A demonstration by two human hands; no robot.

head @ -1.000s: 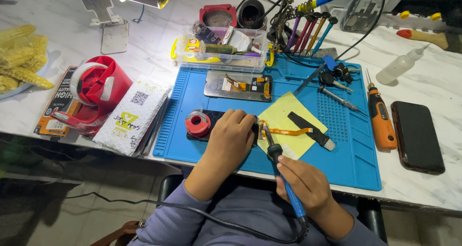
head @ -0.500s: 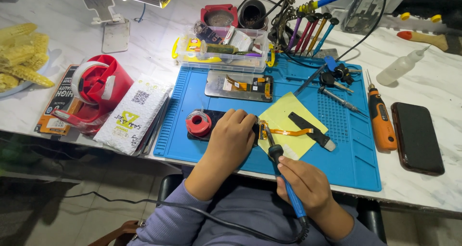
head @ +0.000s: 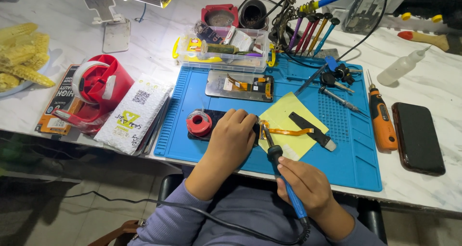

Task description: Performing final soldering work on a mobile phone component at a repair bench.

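Both of my hands sit low in the middle of the frame. My right hand (head: pixel 308 188) is closed around the blue handle of a soldering iron (head: pixel 281 176), its tip reaching up to the end of an orange flex cable (head: pixel 284 130). That cable lies on a yellow sheet (head: pixel 298 118) just right of centre, beside a black spudger-like tool (head: pixel 310 130). My left hand (head: pixel 233 138) rests curled, palm down, on a dark phone part (head: pixel 211 118), pressing it to the blue work mat (head: pixel 351 154); I cannot tell whether the fingers pinch anything. A red solder spool (head: pixel 198 123) sits just left of that hand. Above, a phone screen assembly (head: pixel 239 86) lies on the mat below a clear parts box (head: pixel 221 49). At right lie an orange electric screwdriver (head: pixel 381 116) and a black phone (head: pixel 417 138); at left, a red tape dispenser (head: pixel 98 85).
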